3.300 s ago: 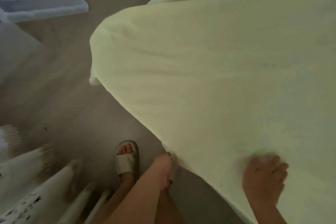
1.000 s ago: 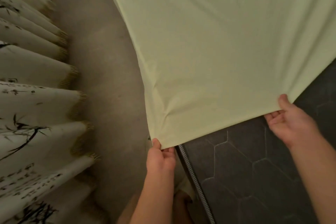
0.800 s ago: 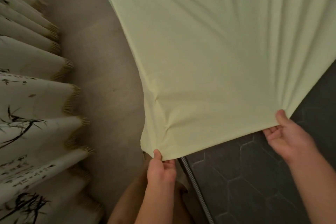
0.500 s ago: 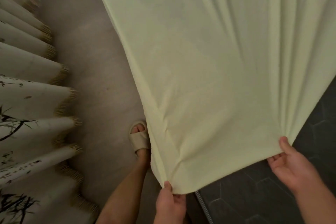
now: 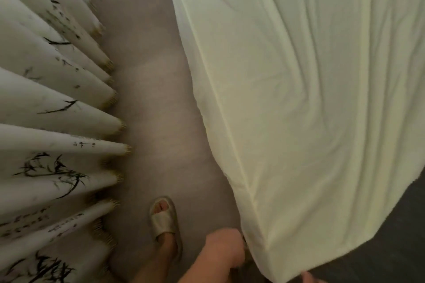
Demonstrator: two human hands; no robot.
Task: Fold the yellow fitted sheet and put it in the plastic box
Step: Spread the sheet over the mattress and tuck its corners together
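Here, one yellow sheet (image 5: 299, 99), one sandalled foot (image 5: 163, 220), one hand (image 5: 308, 278) sliver, grip unclear.

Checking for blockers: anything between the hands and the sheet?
Nothing visible. The left hand meets the sheet at its near corner; a sliver of the right hand shows by its lower edge. No box in view.

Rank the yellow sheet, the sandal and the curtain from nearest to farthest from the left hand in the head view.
1. yellow sheet: its hanging corner meets the left hand, just to the hand's right.
2. sandal: on the floor, to the hand's left.
3. curtain: farthest, along the left edge, beyond the sandal.
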